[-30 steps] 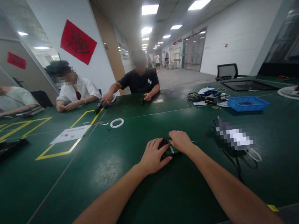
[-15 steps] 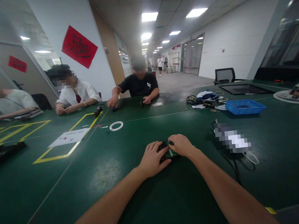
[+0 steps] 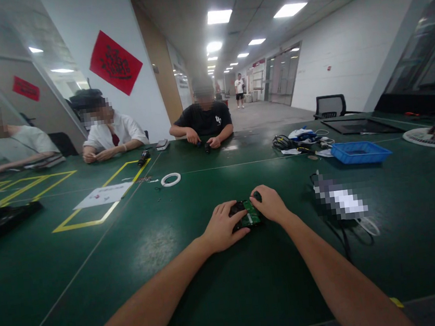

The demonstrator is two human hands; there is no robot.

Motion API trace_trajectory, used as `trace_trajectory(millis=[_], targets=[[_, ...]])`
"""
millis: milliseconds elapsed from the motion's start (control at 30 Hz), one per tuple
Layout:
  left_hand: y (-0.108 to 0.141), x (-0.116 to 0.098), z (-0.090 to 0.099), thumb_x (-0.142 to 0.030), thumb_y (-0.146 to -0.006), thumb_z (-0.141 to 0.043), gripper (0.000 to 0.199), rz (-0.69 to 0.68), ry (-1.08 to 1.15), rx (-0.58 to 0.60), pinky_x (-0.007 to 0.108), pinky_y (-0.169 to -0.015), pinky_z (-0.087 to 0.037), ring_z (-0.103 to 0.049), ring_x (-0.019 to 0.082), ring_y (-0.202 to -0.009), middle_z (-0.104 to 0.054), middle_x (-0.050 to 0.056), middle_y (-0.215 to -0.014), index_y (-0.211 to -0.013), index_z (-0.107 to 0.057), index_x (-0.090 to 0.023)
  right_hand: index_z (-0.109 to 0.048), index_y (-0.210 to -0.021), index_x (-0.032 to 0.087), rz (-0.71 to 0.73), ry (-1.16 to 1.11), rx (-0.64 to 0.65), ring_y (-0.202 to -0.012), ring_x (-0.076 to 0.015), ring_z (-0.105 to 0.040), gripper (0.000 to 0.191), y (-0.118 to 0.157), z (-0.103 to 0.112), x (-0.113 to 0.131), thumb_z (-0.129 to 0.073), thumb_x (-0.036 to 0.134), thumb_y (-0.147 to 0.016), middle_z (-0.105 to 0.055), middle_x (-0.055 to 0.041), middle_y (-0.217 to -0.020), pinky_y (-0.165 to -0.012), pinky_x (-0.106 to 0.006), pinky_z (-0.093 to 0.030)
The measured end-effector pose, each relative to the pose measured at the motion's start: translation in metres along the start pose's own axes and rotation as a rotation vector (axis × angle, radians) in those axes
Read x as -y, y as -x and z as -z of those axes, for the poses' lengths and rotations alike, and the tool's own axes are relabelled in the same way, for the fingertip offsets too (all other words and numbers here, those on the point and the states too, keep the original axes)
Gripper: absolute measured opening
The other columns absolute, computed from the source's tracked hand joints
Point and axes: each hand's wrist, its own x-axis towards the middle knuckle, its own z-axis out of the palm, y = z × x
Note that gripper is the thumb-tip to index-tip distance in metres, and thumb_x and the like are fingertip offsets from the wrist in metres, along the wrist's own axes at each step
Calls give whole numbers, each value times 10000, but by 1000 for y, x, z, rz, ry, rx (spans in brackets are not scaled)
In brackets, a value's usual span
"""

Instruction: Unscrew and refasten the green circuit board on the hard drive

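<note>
A small black device with an exposed green circuit board [image 3: 252, 212] lies on the green table in front of me. My left hand [image 3: 224, 227] grips it from the left, fingers across its top and thumb along its near edge. At its far right corner, my right hand [image 3: 271, 206] is closed in a pinch. A small dark piece [image 3: 257, 196] shows between those fingers; its kind is too small to tell. Part of the device is hidden under my left fingers.
To the right lie a blurred white-and-dark item [image 3: 341, 200] with cables and a blue tray [image 3: 361, 153]. A white ring [image 3: 171, 180] and a paper sheet [image 3: 103, 195] are left of centre. A co-worker [image 3: 205, 120] sits opposite, handling small dark items; two others sit at left.
My right hand has moved slightly up and right, uncovering more of the green board. Across the table, the co-worker's hands have come together, and a grey object now shows beside them.
</note>
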Motion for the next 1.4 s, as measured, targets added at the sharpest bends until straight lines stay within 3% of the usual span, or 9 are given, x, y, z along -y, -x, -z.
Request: trace_trajectory(millis=[100, 200, 367, 467, 600, 767, 933, 1400], targets=[[3, 8, 7, -558, -924, -610, 592, -52, -25, 38, 574, -1124, -326, -350, 401, -1414, -320, 165, -1572, -1451, -551, -294, -616, -1162, 160, -51, -84, -142, -1038, -216, -610, 296, -2, 2, -4, -558, 212, -876, -613, -114, -1165, -975, -359, -483], [6, 16, 15, -574, -938, -577, 575, -92, -67, 78, 602, -1114, -311, -309, 415, -1430, -271, 142, -1602, -1463, -529, -343, -532, -1323, 179, -14, -173, -237, -1117, -245, -598, 450, -4, 4, -3, -521, 156, -874, -559, -132, -1251, -1026, -429, -481], [9, 21, 19, -602, -954, -523, 572, -90, -112, 97, 624, -1082, -303, -366, 397, -1359, -352, 127, -1552, -1483, -491, -387, -395, -1437, 230, 111, -389, -406, -1146, -259, -633, 507, -6, 1, 5, -536, 245, -950, -527, -140, -1320, -1040, -484, -506], [9, 21, 18, -613, -946, -528, 579, -96, -106, 84, 608, -1079, -305, -381, 385, -1335, -380, 124, -1527, -1476, -502, -381, -406, -1429, 259, 138, -429, -384, -1079, -257, -670, 490, -7, -2, 5, -552, 279, -961, -522, -136, -1311, -982, -490, -556], [8, 21, 18, -622, -936, -542, 580, -108, -99, 72, 607, -1084, -298, -394, 376, -1314, -405, 123, -1495, -1461, -521, -377, -493, -1383, 255, 133, -310, -332, -1015, -271, -674, 447, -6, -2, 2, -579, 302, -947, -537, -139, -1266, -908, -500, -593], [7, 23, 18, -648, -924, -544, 610, -133, -93, 57, 616, -1114, -289, -395, 369, -1315, -408, 127, -1476, -1463, -520, -364, -409, -1484, 261, 149, -203, -287, -980, -268, -673, 569, -2, 4, 4, -556, 236, -935, -620, -121, -1256, -901, -508, -595], [7, 24, 17, -631, -929, -549, 599, -142, -75, 56, 571, -1102, -355, -409, 360, -1305, -406, 126, -1466, -1455, -531, -344, -386, -1499, 267, 119, -334, -382, -946, -246, -692, 605, 0, 4, 13, -601, 303, -934, -640, -115, -1265, -833, -453, -639], [6, 25, 15, -636, -922, -562, 596, -141, -69, 44, 581, -1107, -350, -417, 356, -1302, -422, 124, -1456, -1444, -544, -348, -409, -1481, 286, 153, -415, -355, -927, -235, -720, 580, 0, -5, 13, -605, 326, -937, -665, -99, -1236, -831, -449, -653]])
